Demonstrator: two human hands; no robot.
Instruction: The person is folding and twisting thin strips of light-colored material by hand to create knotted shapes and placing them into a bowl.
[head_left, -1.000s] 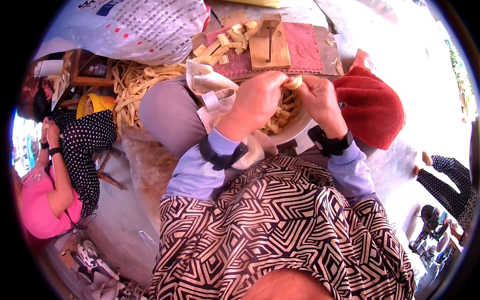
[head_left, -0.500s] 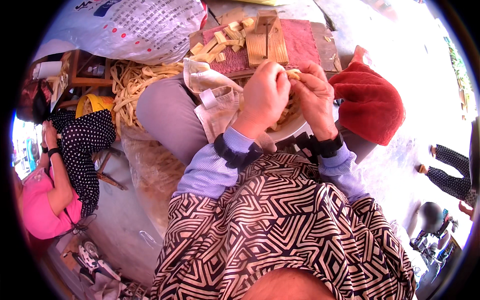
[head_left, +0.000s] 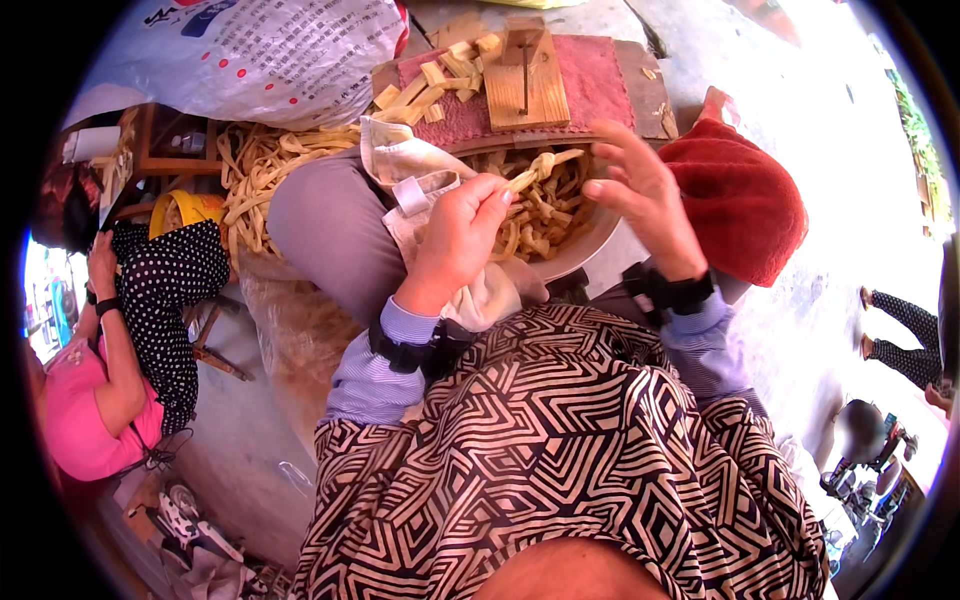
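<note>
The hands have parted since a moment ago — the left hand (head_left: 462, 232) is now closed on a pale strip (head_left: 540, 170), lifted just over the bowl (head_left: 585, 248) of strips; the right hand (head_left: 643, 195) has let go, fingers spread and empty — the piece looks ready for its next working.

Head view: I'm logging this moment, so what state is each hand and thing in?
Left hand: closed, pinching a pale strip above the bowl.
Right hand: open, fingers spread, holding nothing.
Bowl: on the lap, full of pale strips.
Wooden block: lying flat on the red mat.
Red cloth: bunched beside the right hand.
</note>
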